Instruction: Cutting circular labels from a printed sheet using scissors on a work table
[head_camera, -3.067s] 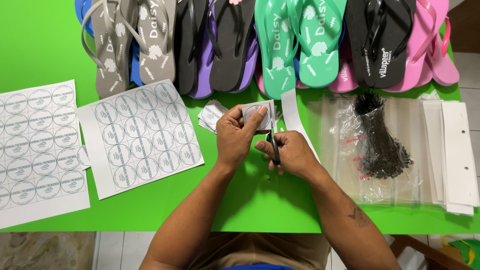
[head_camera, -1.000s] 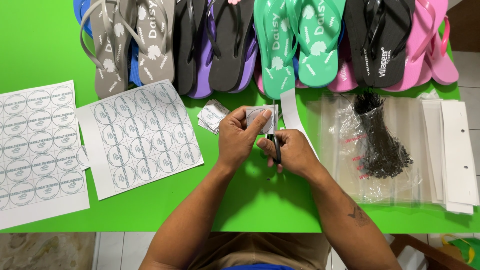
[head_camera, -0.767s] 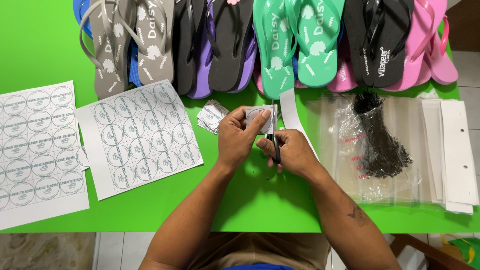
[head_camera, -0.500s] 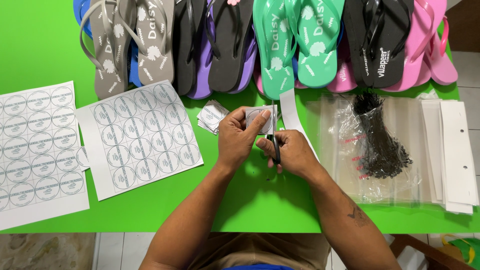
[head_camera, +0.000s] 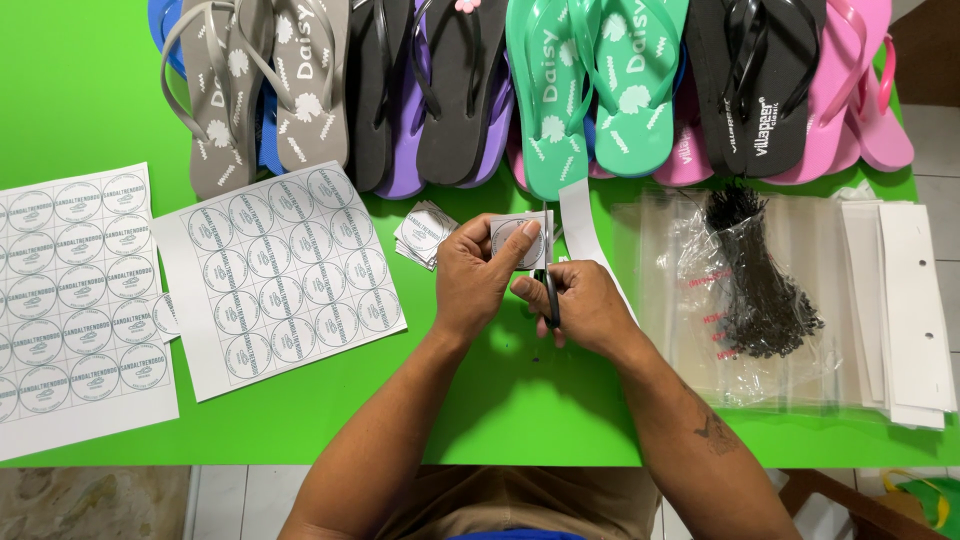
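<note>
Both our bare forearms reach up from the bottom edge and converge at the middle, wrists nearly touching. Our left hand is curled, thumb lying across the top and fingertips pinched closed. Our right hand sits just beside it, knuckles facing us, fingers folded tight in a closed grip. A dark tattoo marks our right forearm near the elbow.

- left hand now grips the cut label lower, thumb across its bottom edge
- scissors sit slightly further up the label's right side
- right hand barely shifts
</note>
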